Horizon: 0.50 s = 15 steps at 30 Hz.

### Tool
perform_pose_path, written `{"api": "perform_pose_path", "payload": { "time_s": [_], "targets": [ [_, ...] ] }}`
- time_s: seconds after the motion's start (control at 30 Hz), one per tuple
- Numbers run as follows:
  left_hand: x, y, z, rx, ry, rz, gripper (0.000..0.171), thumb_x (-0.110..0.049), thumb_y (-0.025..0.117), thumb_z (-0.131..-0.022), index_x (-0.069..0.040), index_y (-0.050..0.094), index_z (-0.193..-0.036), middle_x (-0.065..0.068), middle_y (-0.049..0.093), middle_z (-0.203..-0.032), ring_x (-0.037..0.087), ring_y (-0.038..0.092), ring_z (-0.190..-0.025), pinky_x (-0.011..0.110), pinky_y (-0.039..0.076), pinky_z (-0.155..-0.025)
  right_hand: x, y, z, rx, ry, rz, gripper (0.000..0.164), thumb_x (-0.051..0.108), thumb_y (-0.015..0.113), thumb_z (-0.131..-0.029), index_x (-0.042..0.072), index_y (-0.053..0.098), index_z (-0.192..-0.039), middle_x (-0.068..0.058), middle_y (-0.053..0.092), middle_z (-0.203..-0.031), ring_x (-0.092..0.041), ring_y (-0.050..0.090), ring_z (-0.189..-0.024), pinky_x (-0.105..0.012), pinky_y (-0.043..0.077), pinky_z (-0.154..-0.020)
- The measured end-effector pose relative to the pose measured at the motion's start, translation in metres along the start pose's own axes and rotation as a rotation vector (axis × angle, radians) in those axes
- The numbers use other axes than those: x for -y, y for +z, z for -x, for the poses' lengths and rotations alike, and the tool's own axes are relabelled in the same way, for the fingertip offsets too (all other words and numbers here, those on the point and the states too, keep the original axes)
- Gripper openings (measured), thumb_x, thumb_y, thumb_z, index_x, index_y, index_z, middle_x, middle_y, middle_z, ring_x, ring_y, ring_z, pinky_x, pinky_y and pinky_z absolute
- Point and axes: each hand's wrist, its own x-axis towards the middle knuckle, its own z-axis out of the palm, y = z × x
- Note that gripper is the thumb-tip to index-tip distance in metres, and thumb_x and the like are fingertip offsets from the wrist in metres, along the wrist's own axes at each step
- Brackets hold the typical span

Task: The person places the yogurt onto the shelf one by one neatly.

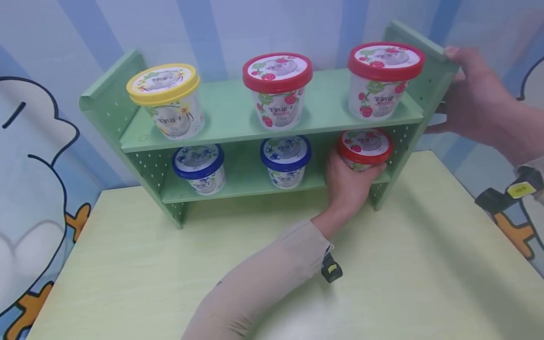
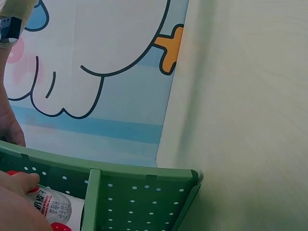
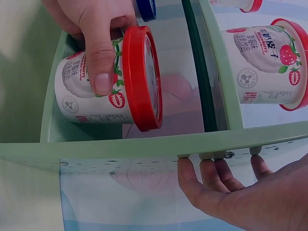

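Note:
My left hand [image 1: 350,182] grips a small strawberry tub [image 1: 366,145] with a red lid at the right end of the lower shelf. In the right wrist view the thumb of this hand lies across the printed white side of the tub [image 3: 96,103]. My right hand [image 1: 480,97] is at the right end of the green two-tier shelf rack [image 1: 229,101]. Its fingertips touch the outer face of the perforated side panel, as the right wrist view [image 3: 245,195] shows, with one digit at the panel's top edge in the head view.
Two blue-lidded tubs [image 1: 199,165] [image 1: 286,160] stand on the lower shelf. Above are a yellow-lidded tub [image 1: 167,101] and two larger red-lidded tubs [image 1: 278,89] [image 1: 384,80]. The rack stands on a pale table [image 1: 127,264] against a cartoon-printed wall [image 1: 263,33].

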Motion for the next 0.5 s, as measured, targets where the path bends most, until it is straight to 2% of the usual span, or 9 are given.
{"api": "perform_pose_path", "payload": {
  "time_s": [0.27,0.5],
  "targets": [
    [0.0005,0.0009,-0.0020,-0.008,0.029,-0.021,0.089,-0.022,0.091,-0.070,-0.016,0.039,-0.141,-0.005,0.051,-0.132,0.008,0.047,-0.122,0.022,0.038,-0.101,0.0000,0.0045,0.0016,0.013,-0.006,-0.014,0.066,0.066,0.029,-0.095,0.032,0.026,-0.151,-0.005,0.014,-0.157,-0.034,0.004,-0.145,-0.076,0.009,-0.102],
    [0.0022,-0.0008,-0.0033,0.000,0.007,-0.001,0.092,-0.022,0.092,-0.069,-0.017,0.037,-0.142,-0.006,0.050,-0.133,0.007,0.045,-0.124,0.022,0.037,-0.101,-0.0007,0.0072,0.0006,0.025,-0.002,-0.037,0.068,0.067,0.031,-0.094,0.031,0.026,-0.152,-0.004,0.013,-0.159,-0.035,0.000,-0.146,-0.076,0.008,-0.102]
  ]
}}
